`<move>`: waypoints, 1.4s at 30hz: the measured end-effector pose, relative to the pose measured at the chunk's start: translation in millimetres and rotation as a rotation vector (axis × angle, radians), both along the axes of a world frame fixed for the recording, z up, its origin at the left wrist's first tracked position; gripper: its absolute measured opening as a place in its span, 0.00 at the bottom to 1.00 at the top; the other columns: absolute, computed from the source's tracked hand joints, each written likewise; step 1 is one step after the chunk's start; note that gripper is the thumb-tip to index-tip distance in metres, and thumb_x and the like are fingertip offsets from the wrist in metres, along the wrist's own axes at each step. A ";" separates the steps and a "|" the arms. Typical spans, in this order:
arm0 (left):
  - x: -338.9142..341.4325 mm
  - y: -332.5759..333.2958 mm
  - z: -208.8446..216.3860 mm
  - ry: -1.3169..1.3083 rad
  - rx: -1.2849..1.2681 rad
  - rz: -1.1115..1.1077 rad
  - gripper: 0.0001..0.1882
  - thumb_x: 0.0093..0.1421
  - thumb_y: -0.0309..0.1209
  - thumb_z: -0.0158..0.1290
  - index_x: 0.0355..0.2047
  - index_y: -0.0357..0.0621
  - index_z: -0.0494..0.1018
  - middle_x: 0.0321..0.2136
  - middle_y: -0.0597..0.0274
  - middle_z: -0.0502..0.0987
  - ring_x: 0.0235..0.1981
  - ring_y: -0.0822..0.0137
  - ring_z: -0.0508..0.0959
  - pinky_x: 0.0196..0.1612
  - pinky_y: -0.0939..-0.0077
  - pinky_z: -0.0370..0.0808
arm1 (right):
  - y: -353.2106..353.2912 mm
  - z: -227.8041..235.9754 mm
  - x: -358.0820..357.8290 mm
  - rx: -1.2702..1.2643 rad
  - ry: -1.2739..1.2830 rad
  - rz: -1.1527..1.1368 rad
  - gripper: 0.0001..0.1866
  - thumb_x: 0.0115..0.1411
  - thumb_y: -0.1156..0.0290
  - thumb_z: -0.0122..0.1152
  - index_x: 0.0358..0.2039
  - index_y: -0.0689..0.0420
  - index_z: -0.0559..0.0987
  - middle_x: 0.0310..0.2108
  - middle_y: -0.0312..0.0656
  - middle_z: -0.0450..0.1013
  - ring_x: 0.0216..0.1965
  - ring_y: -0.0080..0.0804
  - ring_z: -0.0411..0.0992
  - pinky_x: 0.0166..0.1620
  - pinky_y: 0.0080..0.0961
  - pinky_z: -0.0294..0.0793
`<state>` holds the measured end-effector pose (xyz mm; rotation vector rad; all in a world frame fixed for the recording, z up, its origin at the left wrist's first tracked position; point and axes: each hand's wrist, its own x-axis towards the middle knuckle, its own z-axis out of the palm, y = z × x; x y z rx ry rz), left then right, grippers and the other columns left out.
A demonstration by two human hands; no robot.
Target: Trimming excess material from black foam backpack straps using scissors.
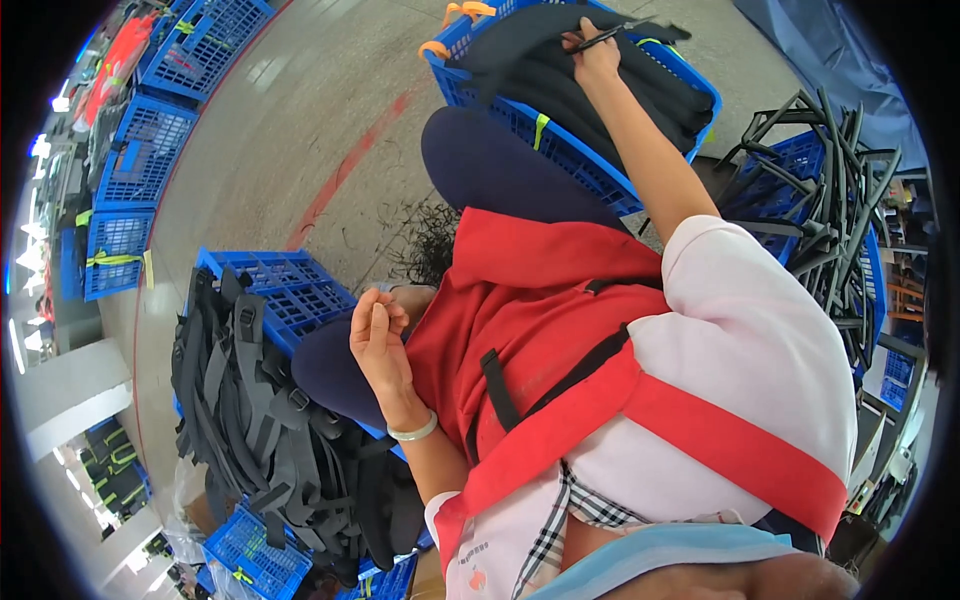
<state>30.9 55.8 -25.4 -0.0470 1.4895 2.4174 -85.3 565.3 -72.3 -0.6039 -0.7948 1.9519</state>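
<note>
My right hand (596, 55) is closed on dark scissors (606, 36) whose tips point right. It is over a blue crate (590, 168) filled with long black padded pieces (560, 100). One black piece (525, 32) lies under that hand across the top of the pile; I cannot tell whether the fingers also grip it. My left hand (376, 335), with a pale bangle on the wrist, is raised over my left knee. Its fingers are curled together and nothing shows in them. A red apron (560, 270) covers my lap.
Dark straps with buckles (265, 380) are heaped over a blue crate (290, 280) on my left. Black scraps (428, 240) litter the floor (270, 170). Black frames (830, 200) pile up on the right. More blue crates (147, 150) stand at far left.
</note>
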 end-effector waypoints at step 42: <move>-14.0 50.2 -28.1 -0.043 -0.806 -0.305 0.11 0.60 0.22 0.52 0.43 0.35 0.75 0.36 0.65 0.78 0.38 0.76 0.75 0.42 0.82 0.72 | 119.4 -100.0 58.8 1.447 -1.219 -0.020 0.23 0.50 0.54 0.69 0.33 0.62 0.73 0.34 0.48 0.72 0.41 0.50 0.69 0.46 0.41 0.68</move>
